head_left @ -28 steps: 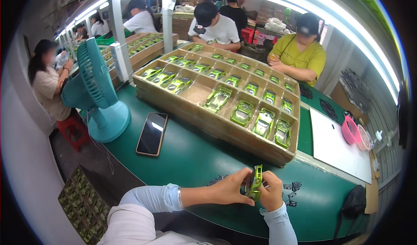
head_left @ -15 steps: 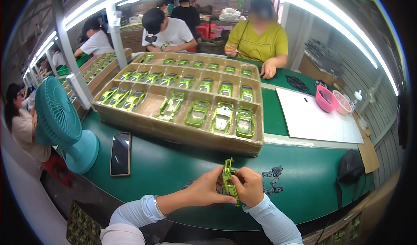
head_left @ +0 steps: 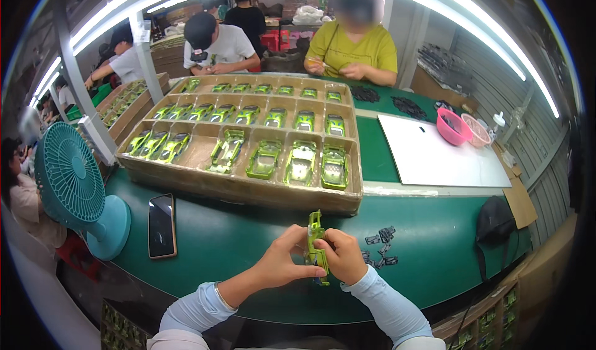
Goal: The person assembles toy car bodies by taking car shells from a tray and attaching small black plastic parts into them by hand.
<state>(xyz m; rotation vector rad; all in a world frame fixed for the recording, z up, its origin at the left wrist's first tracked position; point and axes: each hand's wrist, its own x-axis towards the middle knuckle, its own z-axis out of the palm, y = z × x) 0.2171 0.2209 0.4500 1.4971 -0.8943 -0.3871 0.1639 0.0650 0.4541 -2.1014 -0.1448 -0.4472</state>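
A green toy car body (head_left: 315,241) is held on edge above the near part of the table, between my two hands. My left hand (head_left: 280,260) grips it from the left, fingers behind and thumb along its lower end. My right hand (head_left: 343,257) is closed against its right side, with the thumb pressing into the shell. Whether a small part sits under that thumb is hidden. Beside my right hand lie several small black plastic parts (head_left: 386,249). Beyond my hands stands a divided cardboard tray (head_left: 248,192) with green car bodies (head_left: 265,159) in its compartments.
At left are a teal fan (head_left: 74,176) and a phone (head_left: 162,226). A white board (head_left: 434,157) with pink baskets (head_left: 454,128) lies at right, near a black bag (head_left: 496,223). Across the table, a person in a yellow-green shirt (head_left: 354,46) works near black parts (head_left: 410,107).
The view has shifted slightly. My hands still hold the car body, which has turned a little. Across the table, the co-worker's hand has risen off the table toward their other hand.
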